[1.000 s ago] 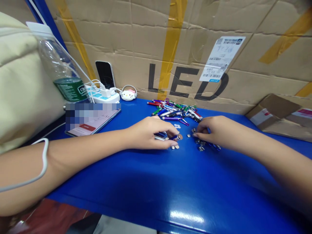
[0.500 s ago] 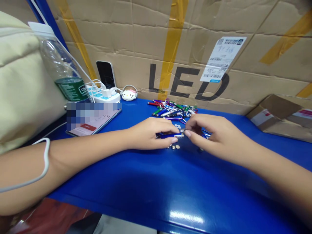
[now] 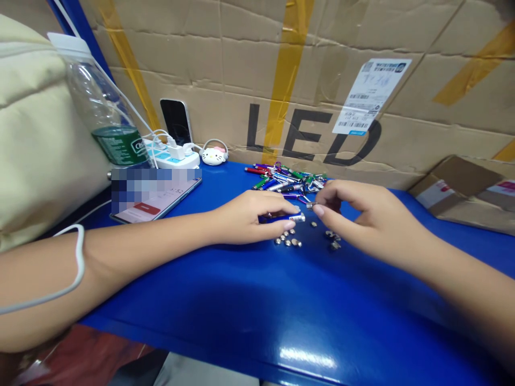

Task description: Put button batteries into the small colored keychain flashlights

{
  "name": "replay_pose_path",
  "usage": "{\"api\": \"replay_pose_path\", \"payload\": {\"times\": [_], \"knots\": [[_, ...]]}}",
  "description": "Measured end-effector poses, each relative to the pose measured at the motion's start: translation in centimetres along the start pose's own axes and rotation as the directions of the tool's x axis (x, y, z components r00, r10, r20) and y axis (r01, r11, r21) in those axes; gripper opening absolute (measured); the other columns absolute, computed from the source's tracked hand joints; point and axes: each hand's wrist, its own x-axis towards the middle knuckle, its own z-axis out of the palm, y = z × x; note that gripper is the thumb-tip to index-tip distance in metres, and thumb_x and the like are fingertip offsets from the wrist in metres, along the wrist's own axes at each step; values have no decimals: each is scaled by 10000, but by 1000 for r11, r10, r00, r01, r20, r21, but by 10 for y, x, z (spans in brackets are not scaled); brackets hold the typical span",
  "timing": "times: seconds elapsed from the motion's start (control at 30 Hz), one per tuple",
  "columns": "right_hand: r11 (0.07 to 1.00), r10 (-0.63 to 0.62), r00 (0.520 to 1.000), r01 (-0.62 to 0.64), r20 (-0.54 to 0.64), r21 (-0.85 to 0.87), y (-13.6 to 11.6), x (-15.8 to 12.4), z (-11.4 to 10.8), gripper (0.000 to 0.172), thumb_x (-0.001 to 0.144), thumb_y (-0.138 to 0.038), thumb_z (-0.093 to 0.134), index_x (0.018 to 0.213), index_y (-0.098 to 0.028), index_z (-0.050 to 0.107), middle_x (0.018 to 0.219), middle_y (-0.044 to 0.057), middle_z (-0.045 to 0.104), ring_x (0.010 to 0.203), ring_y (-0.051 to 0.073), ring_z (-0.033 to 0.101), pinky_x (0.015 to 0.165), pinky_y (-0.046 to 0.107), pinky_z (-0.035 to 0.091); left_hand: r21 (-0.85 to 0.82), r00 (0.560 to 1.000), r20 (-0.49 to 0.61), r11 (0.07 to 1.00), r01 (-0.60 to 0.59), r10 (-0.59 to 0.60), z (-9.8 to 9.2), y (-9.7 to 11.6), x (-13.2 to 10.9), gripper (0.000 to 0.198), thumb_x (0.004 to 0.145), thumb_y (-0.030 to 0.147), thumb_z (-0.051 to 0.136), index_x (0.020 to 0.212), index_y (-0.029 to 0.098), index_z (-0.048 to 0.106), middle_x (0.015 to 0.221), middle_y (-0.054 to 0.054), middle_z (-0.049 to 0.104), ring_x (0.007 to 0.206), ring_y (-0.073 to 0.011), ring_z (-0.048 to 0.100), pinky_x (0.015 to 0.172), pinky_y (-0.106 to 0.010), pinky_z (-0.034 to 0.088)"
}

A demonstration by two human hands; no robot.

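Observation:
My left hand (image 3: 253, 217) is closed around a small blue flashlight (image 3: 298, 218), whose silver end points right past the fingertips. Between the thumb and fingers of my right hand (image 3: 362, 209) is a small silver cap (image 3: 309, 205), held apart from the flashlight, a little above and to its right. Several button cells (image 3: 288, 243) lie on the blue table below my left fingertips. Small silver parts (image 3: 333, 245) rest under my right hand, too small to make out. Behind both hands lies a pile of colourful small flashlights (image 3: 277, 182) with clips.
A large cardboard box (image 3: 225, 69) stands along the back, and a smaller carton (image 3: 462, 187) at the right. On the left are a phone (image 3: 161, 201), a bottle (image 3: 120, 145), a power strip (image 3: 173, 161), a second phone (image 3: 176, 123) and a white cat-shaped item (image 3: 214, 155).
My right hand has moved slightly up and right, taking the silver cap away from the flashlight's end. More of the button cells and silver parts now show. My left hand has barely moved.

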Motion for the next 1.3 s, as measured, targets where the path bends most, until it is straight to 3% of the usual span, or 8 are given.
{"api": "replay_pose_path", "payload": {"times": [0.37,0.67,0.9,0.97,1.07,1.17,1.23,1.3], "knots": [[999,-28,994,24,102,37,2,-2,-6,94,808,-253,518,745,-199,562,645,-23,586,570,113,523,539,225,392,-22,999,31,1000,21,-21,1,-1,0,194,864,244,559,1013,141,629,947,-46,699,857,-123,638,772,-191,467],[987,90,892,-19,444,-161,13,0,6,153,819,-255,486,758,-205,617,750,14,655,625,142,553,555,249,372,-44,998,39,998,42,-40,2,0,-1,167,818,212,594,972,154,620,931,-38,701,858,-129,657,758,-183,485],[957,263,874,-185,409,-221,35,0,-11,239,843,-402,484,883,-224,638,743,27,669,618,172,574,574,282,405,-195,992,-79,977,84,-101,4,2,-3,289,806,165,596,1064,175,468,959,-31,669,903,-117,667,776,-185,518],[933,335,839,-232,429,-274,46,-1,-25,244,837,-407,492,913,-228,639,773,31,675,647,180,585,598,289,416,-171,995,-54,982,79,-89,4,2,-4,239,815,169,588,1025,186,477,943,-15,666,879,-106,664,770,-185,516],[912,403,730,-272,552,-307,60,-5,-42,259,844,-394,472,921,-221,649,843,38,682,705,184,601,631,293,428,-135,995,8,986,100,-100,2,4,-3,188,813,187,593,968,188,486,903,2,663,841,-93,656,724,-168,508],[924,383,636,-271,669,-271,64,-9,-50,214,805,-349,521,904,-215,655,820,17,673,694,164,592,609,268,430,-120,990,23,983,138,-136,0,6,-1,160,813,212,591,923,184,478,855,8,657,798,-91,652,685,-165,503],[939,341,615,-254,711,-231,61,-12,-50,189,779,-304,544,896,-213,661,789,6,666,681,153,581,597,254,430,-97,985,35,981,169,-167,-1,8,0,152,812,225,593,904,180,479,838,6,655,786,-99,653,670,-172,501],[948,317,637,-239,703,-211,55,-13,-47,181,780,-247,519,875,-218,670,774,1,669,667,146,576,588,249,431,-74,983,47,981,181,-178,-1,9,0,142,809,233,596,885,177,489,836,2,653,774,-105,652,661,-181,501]]}}
